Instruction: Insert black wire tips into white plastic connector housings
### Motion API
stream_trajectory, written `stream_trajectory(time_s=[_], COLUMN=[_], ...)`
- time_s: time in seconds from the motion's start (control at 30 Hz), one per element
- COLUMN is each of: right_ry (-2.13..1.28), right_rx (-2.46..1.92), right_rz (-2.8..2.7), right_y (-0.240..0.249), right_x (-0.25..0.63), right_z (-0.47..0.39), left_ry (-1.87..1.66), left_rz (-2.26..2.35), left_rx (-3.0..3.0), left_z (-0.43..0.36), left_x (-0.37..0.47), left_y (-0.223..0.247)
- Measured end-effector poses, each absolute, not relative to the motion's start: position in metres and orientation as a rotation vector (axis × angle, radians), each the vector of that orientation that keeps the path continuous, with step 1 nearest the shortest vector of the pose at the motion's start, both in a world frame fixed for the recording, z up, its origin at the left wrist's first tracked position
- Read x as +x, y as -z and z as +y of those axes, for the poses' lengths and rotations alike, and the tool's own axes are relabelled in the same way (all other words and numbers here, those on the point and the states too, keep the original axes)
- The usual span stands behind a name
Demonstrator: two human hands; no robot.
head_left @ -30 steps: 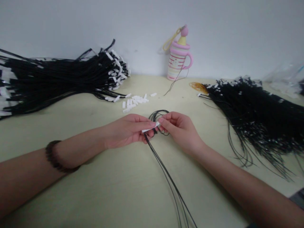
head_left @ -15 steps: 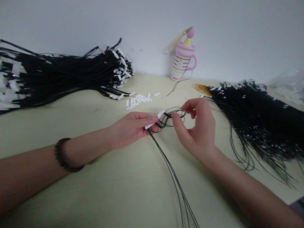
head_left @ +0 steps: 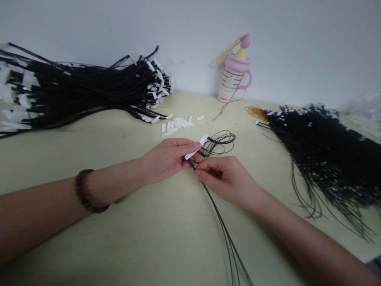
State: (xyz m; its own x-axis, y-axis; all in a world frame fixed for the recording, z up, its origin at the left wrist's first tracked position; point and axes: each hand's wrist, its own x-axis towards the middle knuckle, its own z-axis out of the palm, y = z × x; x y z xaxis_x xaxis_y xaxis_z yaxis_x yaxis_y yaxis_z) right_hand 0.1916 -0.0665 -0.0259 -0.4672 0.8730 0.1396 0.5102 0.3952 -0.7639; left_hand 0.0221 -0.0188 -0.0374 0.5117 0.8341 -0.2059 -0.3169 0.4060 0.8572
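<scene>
Between thumb and fingers, my left hand (head_left: pixel 174 159) pinches a white connector (head_left: pixel 196 147) with thin black wires. Beyond it, part of the wires makes loose loops (head_left: pixel 224 143). My right hand (head_left: pixel 229 178) is closed just below the connector, thumb and forefinger pinching the black wires (head_left: pixel 220 218) where they leave its lower end. From that pinch the wires trail down toward the bottom edge of the view. Part of the wire behind my left fingers is hidden.
Several small white pieces (head_left: pixel 177 125) lie beyond my left hand. A large bundle of black cables with white ends (head_left: pixel 98 87) rests at the left. Another black wire bundle (head_left: pixel 330 155) lies at the right. A pink and white cup (head_left: pixel 233 79) stands by the wall.
My right hand has moved from the wire loops, down and left, and now pinches the wires below the connector. My left hand keeps its hold. The whole view has shifted slightly.
</scene>
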Motion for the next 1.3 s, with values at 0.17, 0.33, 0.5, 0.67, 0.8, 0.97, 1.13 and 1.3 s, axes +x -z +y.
stream_trajectory(time_s=[0.17,0.33,0.5,0.67,0.8,0.97,1.13,1.3], right_ry=[-1.199,-1.382,-1.513,-1.579,-1.560,-1.554,-1.534,-1.570], right_rx=[-1.201,-1.252,-1.248,-1.260,-1.259,-1.272,-1.252,-1.228], right_rz=[-1.959,-1.832,-1.768,-1.706,-1.767,-1.795,-1.794,-1.692], right_y=[0.029,0.024,0.021,0.021,0.020,0.020,0.023,0.010], right_x=[0.192,0.193,0.199,0.198,0.196,0.197,0.197,0.203], right_z=[-0.061,-0.059,-0.055,-0.056,-0.058,-0.057,-0.057,-0.060], left_ry=[-0.791,-0.797,-0.792,-0.783,-0.778,-0.778,-0.786,-0.813], left_rz=[0.700,0.725,0.737,0.749,0.726,0.717,0.758,0.784], left_rx=[0.871,0.853,0.864,0.875,0.878,0.879,0.884,0.897], left_z=[-0.019,-0.019,-0.019,-0.018,-0.018,-0.018,-0.019,-0.020], left_x=[0.023,0.023,0.023,0.023,0.023,0.022,0.023,0.024], left_y=[0.038,0.038,0.037,0.037,0.038,0.038,0.036,0.038])
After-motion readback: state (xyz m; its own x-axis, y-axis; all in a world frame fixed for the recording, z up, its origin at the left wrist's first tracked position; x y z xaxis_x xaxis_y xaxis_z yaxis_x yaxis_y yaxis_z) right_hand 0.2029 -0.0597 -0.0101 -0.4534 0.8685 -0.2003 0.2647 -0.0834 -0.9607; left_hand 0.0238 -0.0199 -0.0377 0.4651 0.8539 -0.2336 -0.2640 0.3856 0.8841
